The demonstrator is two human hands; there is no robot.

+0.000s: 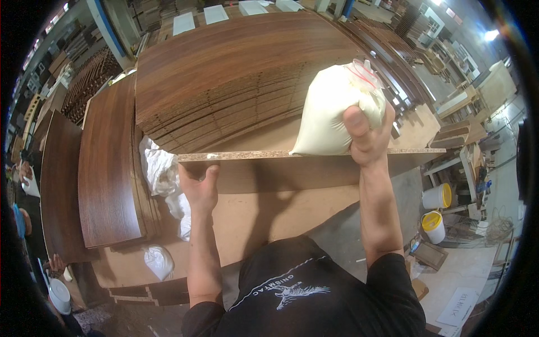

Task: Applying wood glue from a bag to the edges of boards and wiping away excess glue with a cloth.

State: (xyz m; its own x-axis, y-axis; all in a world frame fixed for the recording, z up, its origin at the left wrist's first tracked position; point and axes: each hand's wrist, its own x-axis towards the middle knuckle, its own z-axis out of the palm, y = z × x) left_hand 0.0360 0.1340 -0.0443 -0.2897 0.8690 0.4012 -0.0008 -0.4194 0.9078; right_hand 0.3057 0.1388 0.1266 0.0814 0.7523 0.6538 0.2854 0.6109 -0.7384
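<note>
My right hand (370, 135) is wrapped round a plump clear plastic bag (328, 109) of cream-coloured paste, probably glue, twisted at its top. The bag's pointed lower tip touches the long edge of a brown particle board (292, 175). That board stands on its side across in front of me, its raw chipboard edge facing up. At the board's left end, my left hand (200, 191) grips it, thumb on the near face and the other fingers partly hidden. A small whitish blob lies on the edge near that hand.
Beyond the board lies a big stack of dark wood-grain panels (241, 62); another panel stack (106, 163) is at left. White cloth (160, 168) and a small white bag (159, 262) lie beside them. Yellow-lidded buckets (433, 222) stand right. Another person's hand (56, 263) shows far left.
</note>
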